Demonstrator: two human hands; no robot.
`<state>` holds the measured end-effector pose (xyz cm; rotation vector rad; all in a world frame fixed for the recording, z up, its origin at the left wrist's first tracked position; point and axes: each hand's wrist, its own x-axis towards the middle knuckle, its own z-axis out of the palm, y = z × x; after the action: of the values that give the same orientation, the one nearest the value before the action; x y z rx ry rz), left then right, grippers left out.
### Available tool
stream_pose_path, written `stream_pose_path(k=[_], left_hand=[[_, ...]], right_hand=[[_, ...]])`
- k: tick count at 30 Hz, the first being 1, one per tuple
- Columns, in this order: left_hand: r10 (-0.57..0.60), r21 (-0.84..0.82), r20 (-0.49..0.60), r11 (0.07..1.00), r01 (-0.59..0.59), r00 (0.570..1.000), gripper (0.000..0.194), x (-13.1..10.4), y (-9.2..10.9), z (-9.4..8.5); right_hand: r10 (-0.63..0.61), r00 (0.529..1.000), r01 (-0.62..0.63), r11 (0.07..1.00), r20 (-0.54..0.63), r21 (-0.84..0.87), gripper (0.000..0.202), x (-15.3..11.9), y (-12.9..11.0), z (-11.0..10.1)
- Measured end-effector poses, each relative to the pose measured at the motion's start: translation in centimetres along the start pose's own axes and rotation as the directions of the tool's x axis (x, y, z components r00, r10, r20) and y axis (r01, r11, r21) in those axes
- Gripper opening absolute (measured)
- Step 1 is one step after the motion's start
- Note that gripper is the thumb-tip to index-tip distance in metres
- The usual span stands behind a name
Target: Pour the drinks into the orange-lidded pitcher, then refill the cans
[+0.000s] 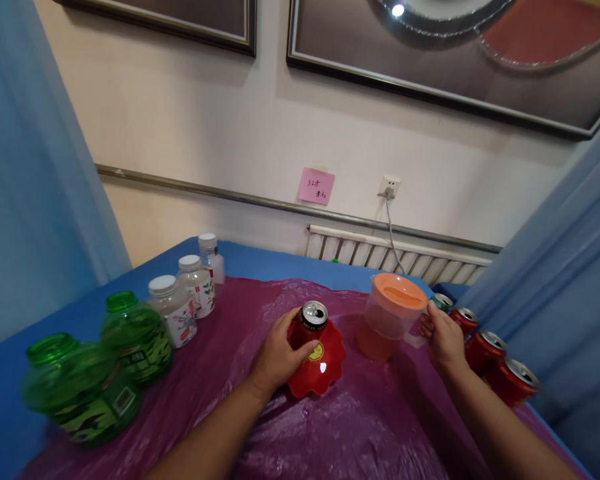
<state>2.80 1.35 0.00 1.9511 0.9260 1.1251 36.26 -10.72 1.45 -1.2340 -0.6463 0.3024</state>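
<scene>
My left hand [283, 353] is wrapped round a red drink can [313, 319] with an open top. The can is upright over a red scalloped dish [325, 367] that has a yellow mark in it; whether its base touches the dish is hidden. On the right, my right hand [445, 337] grips the handle of a clear plastic pitcher [383, 327] with an orange lid. Reddish liquid shows in the pitcher's lower part. I cannot tell if the pitcher rests on the table or is slightly raised.
Green plastic jars [83, 393] and clear white-capped bottles [174, 310] line the left side. Several cans [513, 381] stand at the right edge, beside my right forearm. Purple plastic sheeting [370, 427] covers the blue table [260, 257]. Behind are a radiator [347, 248] and a plugged-in cable [391, 227].
</scene>
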Motion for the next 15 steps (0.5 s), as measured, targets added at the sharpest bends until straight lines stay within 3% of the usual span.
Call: stream_pose_path(k=[6, 15], left_hand=[[-0.004, -0.007, 0.022, 1.0, 0.004, 1.0, 0.066, 0.0, -0.5, 0.1], [0.054, 0.123, -0.002, 0.991, -0.053, 0.999, 0.063, 0.3, -0.7, 0.0]], right_hand=[[0.061, 0.998, -0.06, 0.998, -0.025, 0.02, 0.054, -0.3, -1.3, 0.5], [0.067, 0.998, -0.066, 0.997, 0.016, -0.048, 0.055, -0.5, -5.8, -0.3]])
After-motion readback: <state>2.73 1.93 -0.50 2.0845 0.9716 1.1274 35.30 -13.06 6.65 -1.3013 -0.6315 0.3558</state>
